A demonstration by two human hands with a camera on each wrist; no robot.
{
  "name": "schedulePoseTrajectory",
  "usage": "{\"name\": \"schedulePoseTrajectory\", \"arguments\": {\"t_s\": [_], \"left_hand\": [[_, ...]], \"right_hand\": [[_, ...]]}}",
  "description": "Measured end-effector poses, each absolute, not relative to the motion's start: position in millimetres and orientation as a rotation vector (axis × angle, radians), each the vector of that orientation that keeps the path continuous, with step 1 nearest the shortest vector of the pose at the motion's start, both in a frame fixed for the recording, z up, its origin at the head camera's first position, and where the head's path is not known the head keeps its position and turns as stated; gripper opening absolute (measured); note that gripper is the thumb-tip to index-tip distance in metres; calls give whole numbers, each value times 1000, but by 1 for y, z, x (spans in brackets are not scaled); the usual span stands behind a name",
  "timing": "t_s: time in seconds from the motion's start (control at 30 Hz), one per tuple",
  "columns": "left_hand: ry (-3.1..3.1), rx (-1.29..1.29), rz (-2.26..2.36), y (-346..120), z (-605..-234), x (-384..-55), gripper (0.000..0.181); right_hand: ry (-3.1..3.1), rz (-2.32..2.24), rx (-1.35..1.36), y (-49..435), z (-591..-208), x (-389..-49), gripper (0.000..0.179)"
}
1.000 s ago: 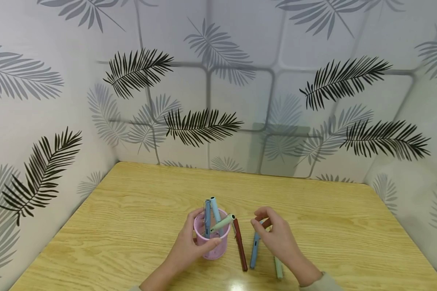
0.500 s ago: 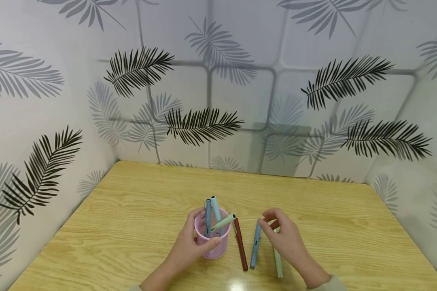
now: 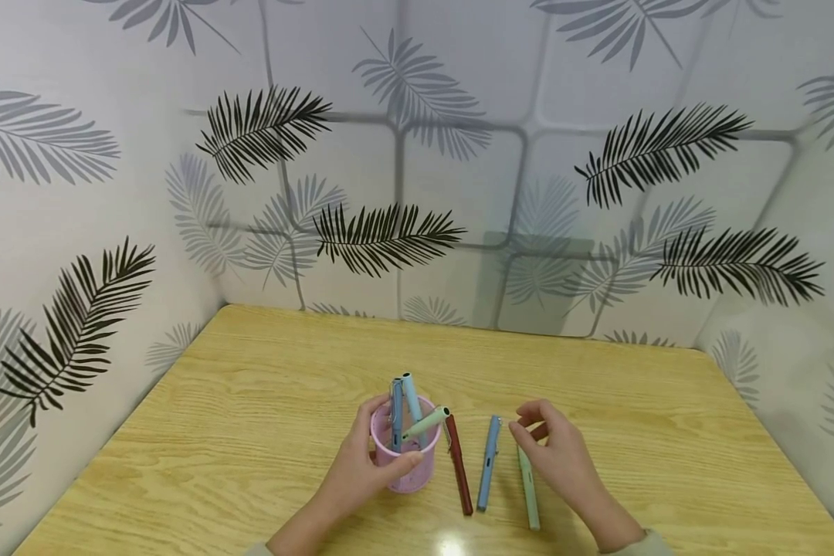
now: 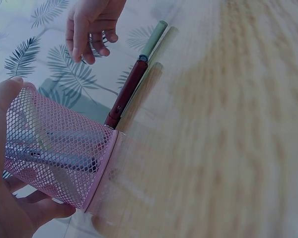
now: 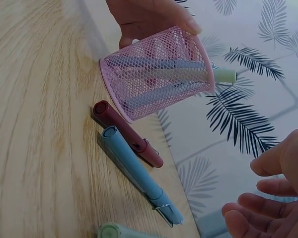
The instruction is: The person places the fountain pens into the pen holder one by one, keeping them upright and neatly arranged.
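My left hand (image 3: 354, 459) grips a pink mesh pen cup (image 3: 418, 472), thumb at the near rim and fingers round the far side. Inside it lean a dark blue pen (image 3: 397, 413), a light blue pen (image 3: 410, 395) and a pale green pen (image 3: 427, 422). To the right of the cup a dark red pen (image 3: 459, 467), a blue pen (image 3: 489, 463) and a green pen (image 3: 530, 490) lie side by side on the table. Over the green pen's far end hovers my right hand (image 3: 561, 455), fingers loosely bent and holding nothing, as the right wrist view also shows.
The wood-grain table (image 3: 264, 386) carries all of these. Behind it and along both sides rise pale walls (image 3: 445, 193) with a leaf pattern. A bright reflection shows at the table's near edge.
My right hand has moved to the right, away from the blue pen's far end, uncovering more of that pen. The left hand and cup have stayed in place.
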State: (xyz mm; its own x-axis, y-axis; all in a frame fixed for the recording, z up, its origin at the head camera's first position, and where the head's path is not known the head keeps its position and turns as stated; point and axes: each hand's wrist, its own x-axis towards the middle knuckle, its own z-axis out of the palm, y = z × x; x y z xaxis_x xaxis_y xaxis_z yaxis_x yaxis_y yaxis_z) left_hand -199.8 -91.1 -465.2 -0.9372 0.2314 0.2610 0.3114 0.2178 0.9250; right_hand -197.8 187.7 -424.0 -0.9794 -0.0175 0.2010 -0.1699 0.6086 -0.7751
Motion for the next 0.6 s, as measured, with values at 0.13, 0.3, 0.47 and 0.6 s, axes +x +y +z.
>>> {"name": "schedulePoseTrajectory", "arguments": {"t_s": [0.13, 0.3, 0.47, 0.6], "left_hand": [[-2401, -538, -1855, -92, -465, -200, 79], [-2404, -548, -1852, -92, -466, -200, 79], [-2398, -538, -1858, -91, -464, -198, 78], [-2397, -533, -1866, -89, -447, -189, 78]], "right_hand": [[-2694, 1278, 134, 190, -425, -198, 20], [-2753, 1204, 87, 193, -428, -199, 24], [-2796, 1167, 50, 196, -431, -199, 26], [-2834, 1135, 35, 198, -433, -200, 28]]}}
